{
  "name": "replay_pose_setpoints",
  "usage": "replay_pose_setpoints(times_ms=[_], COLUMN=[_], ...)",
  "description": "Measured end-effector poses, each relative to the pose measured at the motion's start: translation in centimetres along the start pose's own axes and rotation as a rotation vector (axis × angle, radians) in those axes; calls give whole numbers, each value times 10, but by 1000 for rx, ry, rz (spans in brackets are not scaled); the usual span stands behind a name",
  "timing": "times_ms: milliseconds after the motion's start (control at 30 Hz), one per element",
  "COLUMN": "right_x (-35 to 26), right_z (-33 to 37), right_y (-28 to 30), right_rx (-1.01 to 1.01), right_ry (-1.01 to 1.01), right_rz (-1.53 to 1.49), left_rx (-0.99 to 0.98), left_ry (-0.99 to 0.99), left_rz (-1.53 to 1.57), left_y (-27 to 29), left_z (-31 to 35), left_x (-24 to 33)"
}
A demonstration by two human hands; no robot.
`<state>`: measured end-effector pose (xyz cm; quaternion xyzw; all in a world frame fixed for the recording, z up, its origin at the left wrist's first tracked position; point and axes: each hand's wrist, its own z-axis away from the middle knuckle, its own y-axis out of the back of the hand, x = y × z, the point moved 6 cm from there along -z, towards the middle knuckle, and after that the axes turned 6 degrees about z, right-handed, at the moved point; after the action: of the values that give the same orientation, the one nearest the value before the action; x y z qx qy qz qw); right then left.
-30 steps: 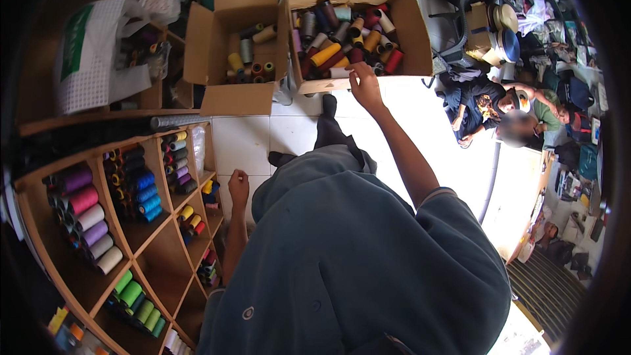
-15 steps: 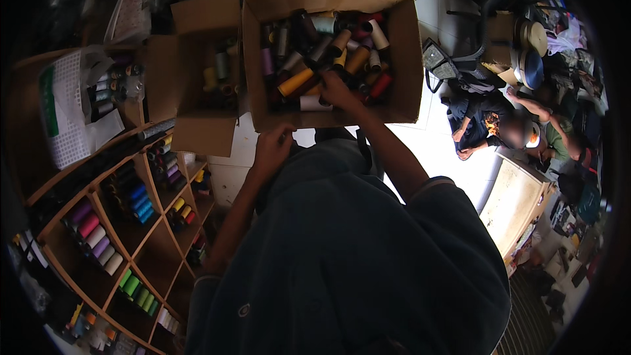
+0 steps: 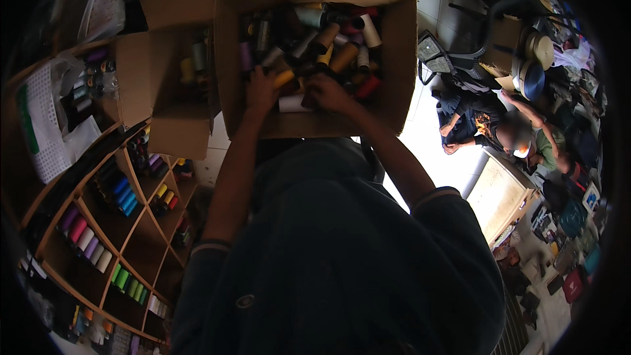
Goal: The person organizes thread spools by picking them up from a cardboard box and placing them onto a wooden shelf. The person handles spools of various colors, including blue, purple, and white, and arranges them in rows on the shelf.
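Both my hands are inside a cardboard box point(image 3: 398, 92) filled with thread spools in many colours. At its near left, my left hand point(image 3: 261, 91) reaches in with fingers spread beside a yellow spool point(image 3: 284, 79), whose left end the hand hides. To the right, my right hand point(image 3: 328, 94) is closed, its fingers curled down among dark spools; what they grip is in shadow. Between the hands lies a white spool point(image 3: 295, 104). A tan spool point(image 3: 327, 38), a cream spool point(image 3: 371, 31) and a red spool point(image 3: 367, 87) lie farther back and right.
A second open carton point(image 3: 177, 135) with spools stands left of the box. Wooden shelving point(image 3: 141, 250) with sorted spools runs along the left. On the right are a backpack point(image 3: 434, 56), seated people point(image 3: 470, 118), a pale wooden cabinet point(image 3: 499, 190) and cluttered goods.
My left hand has gone from outside the box's near edge into it, beside the yellow spool. My right hand stays among the spools, now more curled. The view has shifted slightly.
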<state>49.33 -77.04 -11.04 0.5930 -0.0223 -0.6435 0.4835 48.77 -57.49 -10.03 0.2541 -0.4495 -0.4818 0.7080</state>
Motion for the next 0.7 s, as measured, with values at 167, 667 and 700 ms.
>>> replay_pose_setpoints(times_ms=[167,667,700], right_x=[67,79,78], right_z=[23,11,10], right_y=[21,-6,-5], right_rx=[197,-330,-325], right_ry=[-417,-335,-303], right_rz=[40,637,651], left_rx=[-64,-105,-128], left_ry=[2,-165,-178], left_rz=[-95,39,43], left_y=[6,4,3], left_z=[5,34,31], left_x=[5,23,29])
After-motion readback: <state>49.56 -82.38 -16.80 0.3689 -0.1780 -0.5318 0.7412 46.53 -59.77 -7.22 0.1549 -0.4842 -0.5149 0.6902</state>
